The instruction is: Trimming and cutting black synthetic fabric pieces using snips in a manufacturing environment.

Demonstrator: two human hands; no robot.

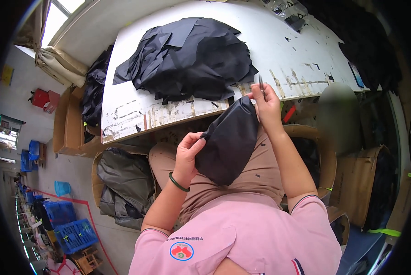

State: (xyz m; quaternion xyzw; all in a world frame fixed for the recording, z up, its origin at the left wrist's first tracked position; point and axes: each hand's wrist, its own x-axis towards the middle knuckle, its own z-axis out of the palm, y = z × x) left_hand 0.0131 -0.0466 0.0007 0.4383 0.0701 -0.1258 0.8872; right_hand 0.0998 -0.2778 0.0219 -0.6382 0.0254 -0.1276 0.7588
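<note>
A black fabric piece [228, 146], smooth and folded into a rounded shape, hangs over my lap between both hands. My left hand [187, 153] pinches its left edge between thumb and fingers; a dark green bangle circles that wrist. At the fabric's upper corner, my right hand [267, 105] is closed, with thumb and fingertips gripping the edge. Slim, pointed thread snips [261, 82] stick up out of the same hand, their handles mostly hidden by the fingers. Just beyond, a large heap of cut black fabric pieces [191, 59] lies on the white table [297, 64].
Cardboard boxes stand around me: one with dark grey fabric [125, 178] at my left, another box [356, 183] at my right. A phone [355, 74] lies near the table's right edge. Blue plastic crates [75, 233] sit on the floor at far left.
</note>
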